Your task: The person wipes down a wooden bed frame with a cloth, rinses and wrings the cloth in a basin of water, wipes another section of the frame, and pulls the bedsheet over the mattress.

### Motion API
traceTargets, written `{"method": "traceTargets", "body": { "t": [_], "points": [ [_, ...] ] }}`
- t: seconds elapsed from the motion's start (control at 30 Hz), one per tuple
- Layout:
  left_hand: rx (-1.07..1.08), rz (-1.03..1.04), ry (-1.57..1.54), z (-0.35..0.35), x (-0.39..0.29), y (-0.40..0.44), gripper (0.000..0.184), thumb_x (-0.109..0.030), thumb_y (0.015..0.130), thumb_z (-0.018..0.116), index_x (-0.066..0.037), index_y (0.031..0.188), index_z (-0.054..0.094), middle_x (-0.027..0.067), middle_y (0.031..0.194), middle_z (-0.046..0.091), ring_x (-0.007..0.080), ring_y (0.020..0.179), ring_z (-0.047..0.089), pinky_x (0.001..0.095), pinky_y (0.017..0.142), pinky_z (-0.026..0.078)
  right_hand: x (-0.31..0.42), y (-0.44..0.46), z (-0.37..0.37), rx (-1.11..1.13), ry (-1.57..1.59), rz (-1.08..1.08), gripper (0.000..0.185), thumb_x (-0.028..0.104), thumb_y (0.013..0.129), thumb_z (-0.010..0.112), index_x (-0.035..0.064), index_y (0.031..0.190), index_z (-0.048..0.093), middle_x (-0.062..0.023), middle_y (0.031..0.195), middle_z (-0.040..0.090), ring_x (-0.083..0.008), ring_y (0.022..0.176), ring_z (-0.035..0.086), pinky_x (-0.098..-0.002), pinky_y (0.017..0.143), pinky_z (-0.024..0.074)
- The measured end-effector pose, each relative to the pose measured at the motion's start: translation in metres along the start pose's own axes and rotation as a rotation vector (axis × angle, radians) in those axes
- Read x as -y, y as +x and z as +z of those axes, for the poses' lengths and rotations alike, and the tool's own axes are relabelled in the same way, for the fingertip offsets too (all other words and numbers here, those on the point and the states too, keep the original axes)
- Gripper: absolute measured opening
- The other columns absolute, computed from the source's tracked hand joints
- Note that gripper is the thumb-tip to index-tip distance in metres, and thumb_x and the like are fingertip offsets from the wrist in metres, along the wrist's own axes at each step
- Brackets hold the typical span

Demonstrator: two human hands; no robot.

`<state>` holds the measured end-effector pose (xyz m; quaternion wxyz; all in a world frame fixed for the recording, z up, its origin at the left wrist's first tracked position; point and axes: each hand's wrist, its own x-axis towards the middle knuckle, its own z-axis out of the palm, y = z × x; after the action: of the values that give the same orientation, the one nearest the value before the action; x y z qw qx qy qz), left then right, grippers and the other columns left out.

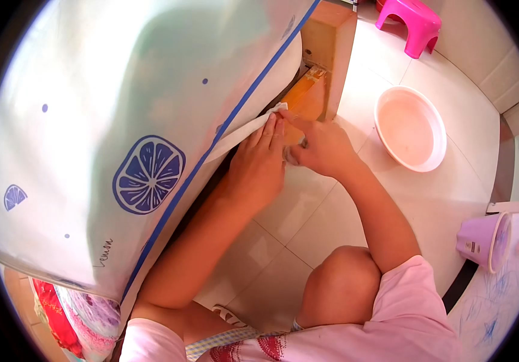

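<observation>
A white cover (pixel 151 72) printed with blue lemon slices and a blue border hangs at the left. A white fabric strip (pixel 238 137) runs out from under its border. My left hand (pixel 258 161) lies along that strip, fingers stretched out and its thumb hidden. Beside it, the index finger of my right hand (pixel 326 148) reaches to the strip's crumpled end near an orange-brown wooden board (pixel 305 87). The other right fingers are curled around a small pale thing that I cannot make out.
A white-rimmed basin (pixel 440 130) stands on the tiled floor to the right. Behind it is a pink stool (pixel 415 24). A purple bucket (pixel 476 238) sits at the far right. Colourful fabric (pixel 88 314) shows at lower left. My bent knee (pixel 341 283) is below my hands.
</observation>
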<state>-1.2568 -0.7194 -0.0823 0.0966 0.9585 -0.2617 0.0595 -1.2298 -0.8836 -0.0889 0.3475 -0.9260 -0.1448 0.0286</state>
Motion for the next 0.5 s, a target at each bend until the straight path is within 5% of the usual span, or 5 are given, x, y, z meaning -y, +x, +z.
{"method": "traceTargets", "body": {
  "t": [0.13,0.37,0.43,0.5],
  "points": [
    [0.177,-0.155,-0.216,-0.038,-0.008,0.011,0.051,0.004,0.081,0.053,0.006,0.131,0.047,0.0234,0.139,0.045,0.0334,0.129,0.044,0.0383,0.106,0.037,0.001,0.0,0.007,-0.019,-0.155,-0.037,0.075,0.012,0.07,0.061,0.0208,0.142,0.043,-0.0128,0.063,0.061,-0.0287,0.062,0.063,-0.0388,0.06,0.0499],
    [0.152,-0.121,-0.16,-0.052,-0.015,0.025,0.044,0.009,0.08,0.048,0.003,0.123,0.054,0.0194,0.124,0.059,0.0342,0.108,0.059,0.0406,0.092,0.047,-0.001,0.0,0.018,-0.004,-0.188,-0.052,0.08,0.01,0.072,0.06,0.0226,0.147,0.032,-0.0124,0.069,0.063,-0.0306,0.063,0.063,-0.0413,0.057,0.0493],
    [0.295,-0.378,-0.292,-0.069,-0.027,0.043,0.042,0.008,0.08,0.049,0.0,0.121,0.055,0.017,0.117,0.063,0.0322,0.096,0.063,0.0386,0.086,0.048,-0.003,-0.002,0.021,-0.022,-0.213,-0.062,0.08,0.01,0.073,0.06,0.0233,0.147,0.032,-0.0124,0.069,0.063,-0.0306,0.061,0.062,-0.0419,0.056,0.0488],
    [0.133,-0.261,-0.18,-0.052,-0.016,0.054,0.044,0.008,0.081,0.051,-0.005,0.122,0.056,0.014,0.111,0.064,0.029,0.094,0.062,0.0359,0.082,0.05,-0.002,-0.004,0.018,0.031,-0.234,-0.024,0.079,0.01,0.074,0.059,0.0227,0.147,0.03,-0.0122,0.068,0.063,-0.0297,0.058,0.061,-0.0418,0.054,0.0476]
  ]
}}
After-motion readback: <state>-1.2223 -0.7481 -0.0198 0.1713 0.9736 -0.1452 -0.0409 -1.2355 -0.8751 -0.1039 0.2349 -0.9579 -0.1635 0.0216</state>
